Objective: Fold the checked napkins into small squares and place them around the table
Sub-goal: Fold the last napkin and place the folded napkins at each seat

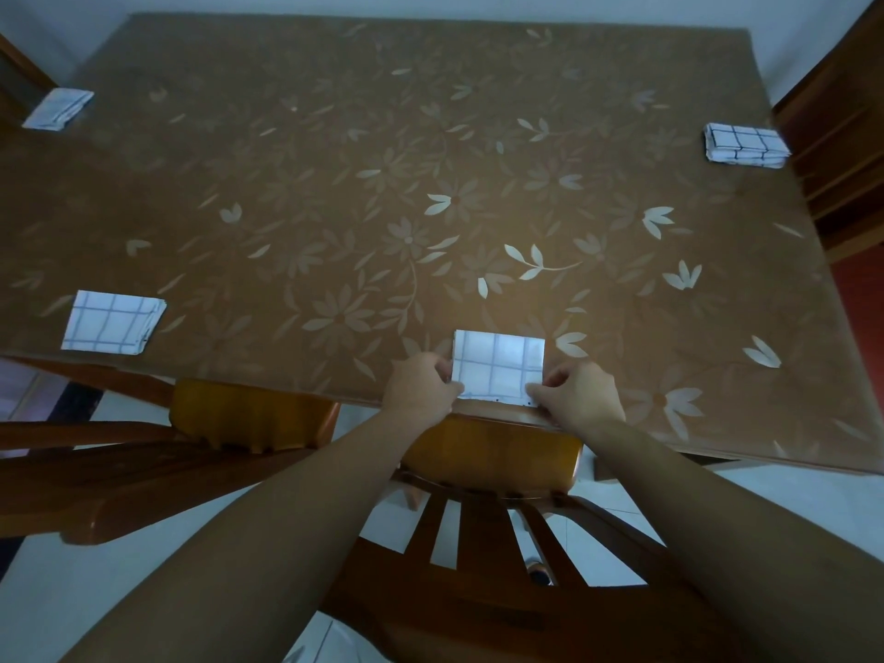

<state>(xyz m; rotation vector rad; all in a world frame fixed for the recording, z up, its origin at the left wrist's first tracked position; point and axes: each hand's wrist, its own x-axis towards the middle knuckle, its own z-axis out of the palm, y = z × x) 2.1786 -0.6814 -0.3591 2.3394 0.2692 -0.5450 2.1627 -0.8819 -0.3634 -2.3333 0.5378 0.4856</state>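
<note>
Head view: hands (421,382) on napkin (497,363)

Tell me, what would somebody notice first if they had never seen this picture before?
Probably the two hands at the near edge of the table: the left hand and the right hand pinch the near corners of a folded checked napkin, above a wooden chair back. Next, three more folded napkins around the flowered brown top: near left, far left and far right.
</note>
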